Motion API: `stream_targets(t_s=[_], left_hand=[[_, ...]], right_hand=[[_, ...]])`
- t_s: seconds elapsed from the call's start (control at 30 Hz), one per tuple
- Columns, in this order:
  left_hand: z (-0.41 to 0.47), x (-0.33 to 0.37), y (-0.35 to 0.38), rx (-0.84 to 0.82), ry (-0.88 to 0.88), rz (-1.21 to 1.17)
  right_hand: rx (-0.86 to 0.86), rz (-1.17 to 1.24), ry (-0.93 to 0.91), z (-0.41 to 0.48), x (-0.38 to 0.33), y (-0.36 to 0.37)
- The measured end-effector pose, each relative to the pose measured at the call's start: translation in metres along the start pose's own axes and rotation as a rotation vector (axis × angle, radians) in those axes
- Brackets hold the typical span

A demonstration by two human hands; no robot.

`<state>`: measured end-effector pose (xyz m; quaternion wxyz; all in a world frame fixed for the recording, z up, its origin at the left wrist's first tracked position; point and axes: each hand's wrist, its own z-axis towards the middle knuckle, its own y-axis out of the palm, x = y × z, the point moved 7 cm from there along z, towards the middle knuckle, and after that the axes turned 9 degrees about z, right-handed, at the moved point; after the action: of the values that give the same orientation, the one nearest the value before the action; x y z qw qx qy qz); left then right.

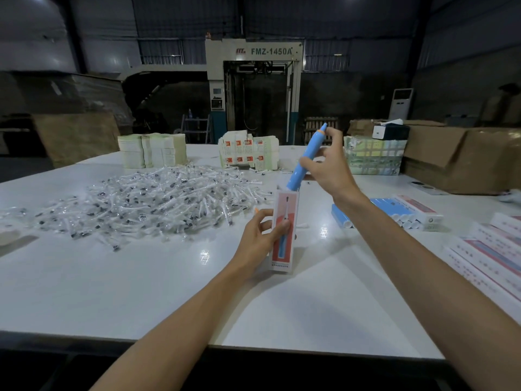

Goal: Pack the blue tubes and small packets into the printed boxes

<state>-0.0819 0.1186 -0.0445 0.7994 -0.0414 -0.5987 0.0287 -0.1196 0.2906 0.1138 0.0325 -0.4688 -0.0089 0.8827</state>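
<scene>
My left hand grips a printed box held upright over the white table, its top end open. My right hand holds a blue tube with an orange collar, tilted, its lower end at the box's open mouth. More blue tubes lie in a row on the table to the right. A wide pile of small clear packets covers the table's left and middle.
Finished printed boxes lie at the right edge. Stacks of flat cartons and paper bundles stand at the back, with brown cardboard boxes at back right. A large machine stands behind the table.
</scene>
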Motion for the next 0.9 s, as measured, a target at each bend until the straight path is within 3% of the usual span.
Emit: stream_targets(t_s=[0.13, 0.47, 0.67, 0.9], left_hand=[[-0.001, 0.001, 0.003, -0.018, 0.018, -0.016], [0.003, -0.006, -0.006, 0.062, 0.017, -0.018], [0.005, -0.012, -0.022, 0.152, 0.014, 0.025], [0.006, -0.014, -0.031, 0.217, 0.032, 0.023]], right_hand=[[-0.036, -0.120, 0.070, 0.002, 0.010, -0.004], [-0.271, -0.450, -0.037, -0.018, 0.035, 0.022], [-0.070, -0.422, -0.007, -0.010, 0.085, 0.002], [-0.474, -0.852, 0.072, -0.031, 0.167, 0.033]])
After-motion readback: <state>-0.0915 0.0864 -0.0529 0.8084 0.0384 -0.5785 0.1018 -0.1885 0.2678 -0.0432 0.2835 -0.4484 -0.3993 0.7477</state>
